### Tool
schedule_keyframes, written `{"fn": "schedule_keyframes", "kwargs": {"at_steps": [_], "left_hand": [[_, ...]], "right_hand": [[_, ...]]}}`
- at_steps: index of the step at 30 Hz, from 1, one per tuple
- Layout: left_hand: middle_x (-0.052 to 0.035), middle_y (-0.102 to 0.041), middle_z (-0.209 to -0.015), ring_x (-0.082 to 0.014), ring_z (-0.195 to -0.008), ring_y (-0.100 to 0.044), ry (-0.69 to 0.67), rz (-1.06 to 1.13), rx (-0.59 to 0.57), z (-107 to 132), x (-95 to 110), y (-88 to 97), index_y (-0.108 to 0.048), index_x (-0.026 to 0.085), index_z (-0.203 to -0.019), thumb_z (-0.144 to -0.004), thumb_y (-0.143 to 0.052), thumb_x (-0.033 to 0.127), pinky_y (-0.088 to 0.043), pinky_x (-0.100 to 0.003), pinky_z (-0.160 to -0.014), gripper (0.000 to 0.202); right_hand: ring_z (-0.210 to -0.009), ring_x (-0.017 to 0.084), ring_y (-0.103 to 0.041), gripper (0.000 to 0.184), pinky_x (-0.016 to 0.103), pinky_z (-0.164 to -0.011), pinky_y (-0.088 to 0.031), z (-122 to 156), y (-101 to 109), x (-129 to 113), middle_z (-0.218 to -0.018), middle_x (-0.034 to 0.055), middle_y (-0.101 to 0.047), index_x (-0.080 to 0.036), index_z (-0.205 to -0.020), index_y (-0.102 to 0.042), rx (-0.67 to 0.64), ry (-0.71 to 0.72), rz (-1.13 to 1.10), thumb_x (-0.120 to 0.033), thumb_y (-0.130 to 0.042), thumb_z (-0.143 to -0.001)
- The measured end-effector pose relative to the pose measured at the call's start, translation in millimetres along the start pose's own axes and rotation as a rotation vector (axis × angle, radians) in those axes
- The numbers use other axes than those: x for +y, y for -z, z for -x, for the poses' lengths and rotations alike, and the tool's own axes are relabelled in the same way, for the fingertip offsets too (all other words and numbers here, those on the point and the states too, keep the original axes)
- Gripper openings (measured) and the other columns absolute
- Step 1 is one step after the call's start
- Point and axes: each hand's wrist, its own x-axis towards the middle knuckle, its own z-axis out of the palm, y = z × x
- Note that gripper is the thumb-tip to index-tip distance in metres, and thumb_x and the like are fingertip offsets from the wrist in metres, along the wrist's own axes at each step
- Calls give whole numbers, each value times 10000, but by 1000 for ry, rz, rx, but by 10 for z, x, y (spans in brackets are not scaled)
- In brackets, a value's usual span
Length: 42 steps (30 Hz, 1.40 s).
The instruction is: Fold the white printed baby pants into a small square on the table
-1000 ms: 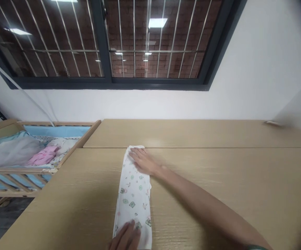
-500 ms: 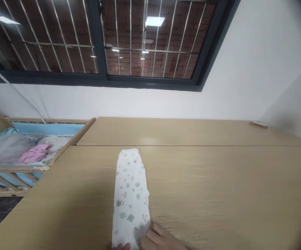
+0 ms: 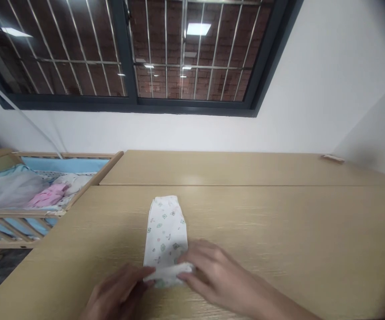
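- Spreading beneath both hands, the long pale wooden table (image 3: 279, 231) carries everything.
- Lying ahead of the grip, the white folded printed cloth (image 3: 166, 231) stretches away, its near end rolled up.
- Right hand (image 3: 212, 271) pinches that rolled edge.
- Left hand (image 3: 119, 295) pinches it alongside.

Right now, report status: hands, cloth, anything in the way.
Left hand and right hand both pinching near end of printed cloth, rolled up off table. Far end flat. Nothing near it on the tabletop.
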Motion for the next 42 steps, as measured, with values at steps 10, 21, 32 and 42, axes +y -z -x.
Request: {"fn": "schedule_keyframes", "kwargs": {"at_steps": [10, 21, 32, 42], "left_hand": [[-60, -709, -1062, -238, -1043, -641, 306, -95, -85, -1346, -765, -240, -709, 211, -1027, -997, -480, 399, -506, -349, -920, 298], [-181, -639, -1235, -321, -1167, -589, 335, -314, -139, -1382, -933, -697, -606, 118, -1226, -969, -517, 263, -468, -445, -985, 309], [-164, -737, -1029, -351, -975, -688, -18, -590, -208, -136, -71, -937, -716, 152, -1036, -963, -503, 380, -585, -499, -823, 320], [-269, -628, -1304, -387, -1215, -608, -119, -739, -6, -112, -162, -1017, -563, 20, -1302, -1010, -398, 390, -588, -457, -860, 500]], "right_hand": [[-1105, 219, -578, 204, 353, -948, -479, -1095, -12, 1060, -1093, 96, -630, -173, -1128, -637, 185, -86, -19, -143, -479, -1001], [-1120, 242, -598, 224, 373, -953, -477, -1409, -292, 1577, -1205, 146, -633, -135, -1161, -609, 234, -329, 44, -154, -536, -951], [-1500, 226, -323, 543, 379, -1234, -250, -1056, -537, 763, -1623, 91, -354, -217, -1568, -371, -309, 210, -46, -436, -405, -1072], [-1564, 231, -92, 659, 451, -1273, -55, -1275, -639, 1289, -1678, 72, -154, -207, -1619, -223, -347, 80, 126, -562, -289, -1067]]}}
